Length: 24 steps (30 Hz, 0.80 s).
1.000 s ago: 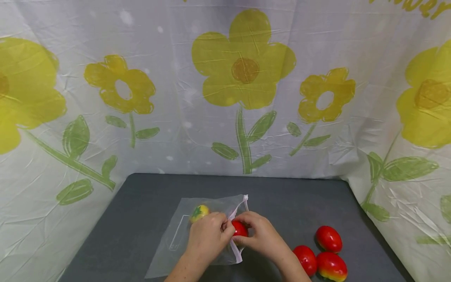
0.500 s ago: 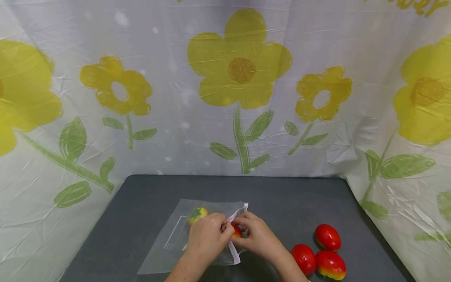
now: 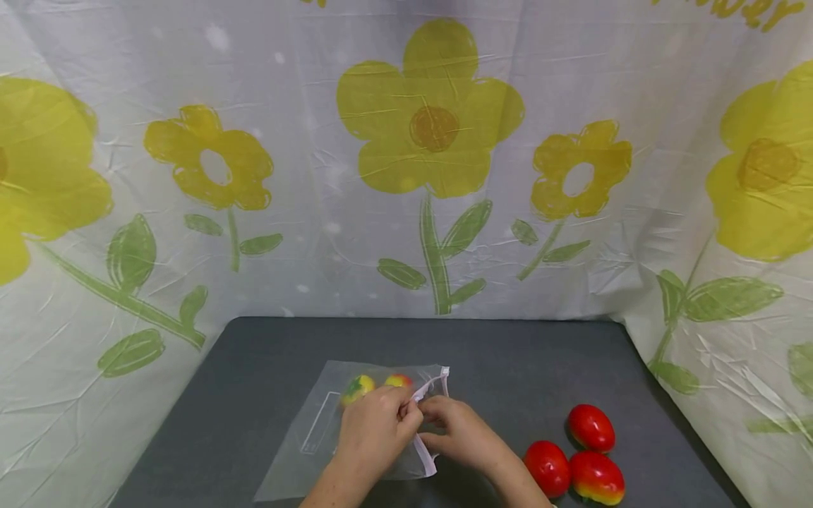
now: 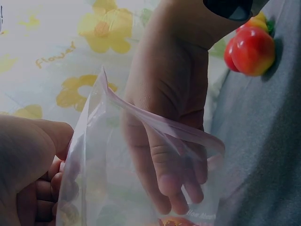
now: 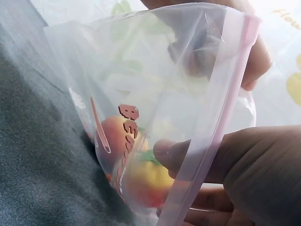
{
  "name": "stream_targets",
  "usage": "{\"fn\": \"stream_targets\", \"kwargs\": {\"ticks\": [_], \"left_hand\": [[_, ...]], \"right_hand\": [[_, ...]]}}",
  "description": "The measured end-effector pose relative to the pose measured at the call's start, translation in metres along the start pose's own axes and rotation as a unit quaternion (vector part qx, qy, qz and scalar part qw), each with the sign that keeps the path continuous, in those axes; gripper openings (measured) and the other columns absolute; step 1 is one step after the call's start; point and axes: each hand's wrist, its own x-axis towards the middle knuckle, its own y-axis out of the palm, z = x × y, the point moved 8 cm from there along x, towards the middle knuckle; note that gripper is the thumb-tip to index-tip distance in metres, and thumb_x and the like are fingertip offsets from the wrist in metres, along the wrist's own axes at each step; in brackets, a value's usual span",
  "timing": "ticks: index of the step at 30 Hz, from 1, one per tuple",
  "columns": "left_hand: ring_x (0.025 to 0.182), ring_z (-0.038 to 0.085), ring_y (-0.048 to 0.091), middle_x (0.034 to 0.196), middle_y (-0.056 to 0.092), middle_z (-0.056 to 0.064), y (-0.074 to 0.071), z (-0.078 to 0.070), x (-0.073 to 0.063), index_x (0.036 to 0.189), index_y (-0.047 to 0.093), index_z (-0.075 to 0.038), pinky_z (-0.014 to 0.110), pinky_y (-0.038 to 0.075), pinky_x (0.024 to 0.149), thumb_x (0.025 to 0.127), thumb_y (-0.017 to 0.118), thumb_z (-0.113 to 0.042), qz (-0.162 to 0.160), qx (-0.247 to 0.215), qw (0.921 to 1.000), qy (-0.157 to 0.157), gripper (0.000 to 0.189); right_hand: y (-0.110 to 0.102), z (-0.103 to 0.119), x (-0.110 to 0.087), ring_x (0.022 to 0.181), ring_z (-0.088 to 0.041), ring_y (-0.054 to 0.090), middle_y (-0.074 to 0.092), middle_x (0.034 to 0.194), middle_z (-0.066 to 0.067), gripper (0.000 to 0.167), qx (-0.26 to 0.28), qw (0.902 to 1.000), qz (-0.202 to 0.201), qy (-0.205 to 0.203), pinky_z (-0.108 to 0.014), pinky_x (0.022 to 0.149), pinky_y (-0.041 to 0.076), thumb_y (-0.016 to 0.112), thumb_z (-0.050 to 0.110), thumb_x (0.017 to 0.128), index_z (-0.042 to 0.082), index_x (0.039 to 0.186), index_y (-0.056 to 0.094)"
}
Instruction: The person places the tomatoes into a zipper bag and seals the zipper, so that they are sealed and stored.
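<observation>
From my remote seat, I watch a second fruit (image 3: 399, 380) come to lie inside a clear bag (image 3: 292, 462) on a dark table (image 3: 508, 360), just beside a yellow fruit with a green top (image 3: 358, 386); I cannot tell whether the two touch. Half a second ago it sat at the bag's mouth, against the fingers of the right hand (image 3: 460, 432). Those fingers now hang loose and slightly parted within the pink-edged opening (image 3: 424, 455), holding no fruit that I can see. The left hand (image 3: 377, 420) pinches the rim between thumb and fingers, the mouth parted. By my reading, the bagging is two fruits along, and the right hand is free to back out. Outside, near the right forearm, wait a red fruit (image 3: 547, 468), another red fruit (image 3: 591, 428) and a red-and-yellow fruit (image 3: 597, 478), grouped closely on the tabletop.
</observation>
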Motion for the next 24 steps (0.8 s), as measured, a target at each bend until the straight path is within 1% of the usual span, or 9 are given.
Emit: {"fn": "stream_targets", "kwargs": {"ticks": [4,8,12,16,20,24], "left_hand": [[0.050,0.003,0.032,0.059,0.036,-0.016,0.000,0.000,0.000,0.059,0.038,-0.025,0.024,0.024,0.045,0.076,0.067,-0.017,0.008,-0.002,1.0000,-0.003,0.034],[0.051,0.004,0.033,0.060,0.037,-0.015,0.000,0.001,0.000,0.059,0.039,-0.025,0.024,0.025,0.045,0.077,0.066,-0.017,0.012,0.002,0.9999,-0.008,0.034],[0.050,0.003,0.032,0.059,0.036,-0.015,0.001,0.001,0.001,0.059,0.039,-0.025,0.024,0.025,0.045,0.077,0.066,-0.017,0.017,0.004,0.9998,-0.011,0.033],[0.050,0.003,0.032,0.059,0.036,-0.015,0.001,0.002,0.001,0.058,0.039,-0.025,0.024,0.025,0.044,0.078,0.065,-0.016,0.020,0.003,0.9997,-0.015,0.034],[0.049,0.004,0.031,0.058,0.035,-0.015,0.001,0.002,0.002,0.058,0.039,-0.025,0.024,0.024,0.045,0.078,0.065,-0.016,0.018,0.000,0.9996,-0.020,0.034],[0.049,0.003,0.030,0.058,0.033,-0.016,0.000,0.003,0.001,0.058,0.037,-0.025,0.023,0.023,0.044,0.076,0.064,-0.014,0.006,-0.004,0.9998,-0.018,0.035]], "right_hand": [[0.001,0.001,0.000,0.099,-0.018,0.066,0.069,0.109,0.006,0.022,-0.014,0.9998,0.006,-0.011,-0.035,0.088,0.054,0.074,0.017,0.091,0.014,0.113,0.074],[-0.004,0.004,-0.001,0.100,-0.021,0.067,0.070,0.108,0.005,0.022,-0.017,0.9998,-0.002,-0.011,-0.037,0.088,0.055,0.074,0.018,0.092,0.013,0.113,0.075],[-0.014,0.005,-0.006,0.103,-0.029,0.067,0.070,0.113,0.000,0.027,-0.010,0.9998,-0.013,0.007,-0.045,0.089,0.055,0.074,0.019,0.093,0.012,0.119,0.073],[-0.028,0.002,-0.012,0.106,-0.034,0.066,0.068,0.120,-0.008,0.032,-0.003,0.9994,-0.019,0.030,-0.052,0.089,0.054,0.072,0.022,0.095,0.008,0.124,0.071],[-0.045,-0.002,-0.017,0.108,-0.036,0.066,0.067,0.122,-0.009,0.035,-0.017,0.9977,-0.039,0.053,-0.055,0.090,0.052,0.072,0.023,0.095,0.005,0.125,0.070],[-0.064,-0.008,-0.024,0.110,-0.034,0.066,0.068,0.122,-0.004,0.033,-0.042,0.9934,-0.074,0.076,-0.055,0.092,0.052,0.073,0.023,0.094,0.008,0.124,0.071]]}}
